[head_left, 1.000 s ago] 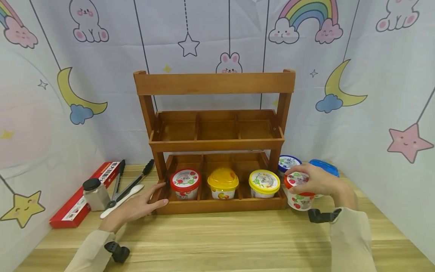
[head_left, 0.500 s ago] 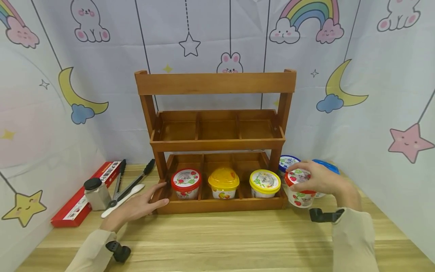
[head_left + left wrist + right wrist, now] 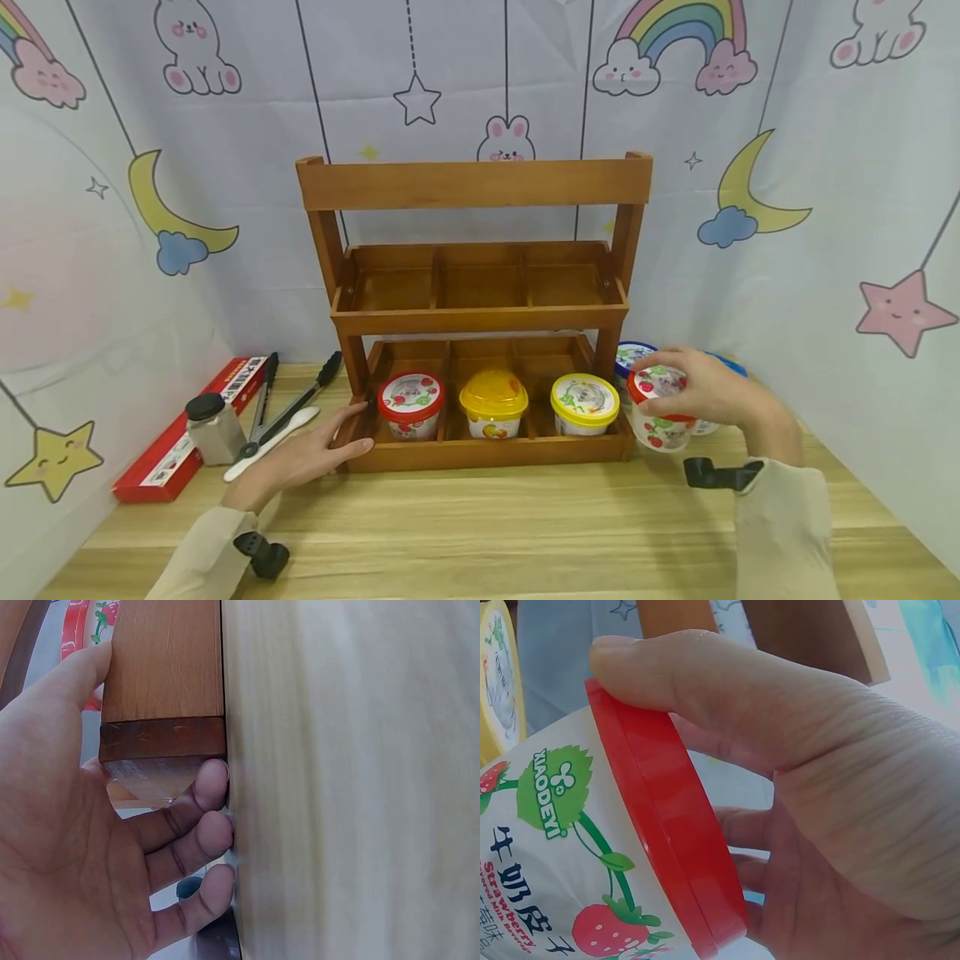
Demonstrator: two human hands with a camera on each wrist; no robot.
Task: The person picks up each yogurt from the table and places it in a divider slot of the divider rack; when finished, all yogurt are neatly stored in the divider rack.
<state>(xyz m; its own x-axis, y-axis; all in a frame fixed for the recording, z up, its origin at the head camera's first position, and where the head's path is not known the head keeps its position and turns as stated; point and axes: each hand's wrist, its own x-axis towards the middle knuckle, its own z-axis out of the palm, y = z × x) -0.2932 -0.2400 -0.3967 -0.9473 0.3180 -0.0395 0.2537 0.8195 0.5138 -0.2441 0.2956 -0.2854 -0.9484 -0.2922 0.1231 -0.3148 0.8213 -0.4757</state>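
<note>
My right hand [image 3: 708, 387] holds a strawberry-printed tub [image 3: 663, 429] by its red lid [image 3: 667, 817], to the right of the wooden rack. In the right wrist view my thumb presses the lid's edge, with the other fingers on its far side. My left hand [image 3: 300, 450] grips the lower left front corner of the wooden rack [image 3: 487, 454]. In the left wrist view my thumb lies on one side of the front board [image 3: 165, 660] and my fingers curl round its end. The rack's lower tier holds a red-lidded tub [image 3: 410, 404], an orange dome-lidded tub [image 3: 492, 404] and a yellow-lidded tub [image 3: 584, 404].
Behind my right hand stand a blue-lidded tub [image 3: 633, 357] and a bright blue lid [image 3: 727, 363], both partly hidden. On the left lie a red box [image 3: 161, 467], a black-capped jar [image 3: 215, 429], black tongs [image 3: 300, 396] and a white spoon [image 3: 273, 442]. Printed cloth surrounds the table [image 3: 480, 533].
My right hand has shifted slightly right and away from me, and the strawberry tub has moved a little back with it. The bright blue lid is more covered. My left hand stays put.
</note>
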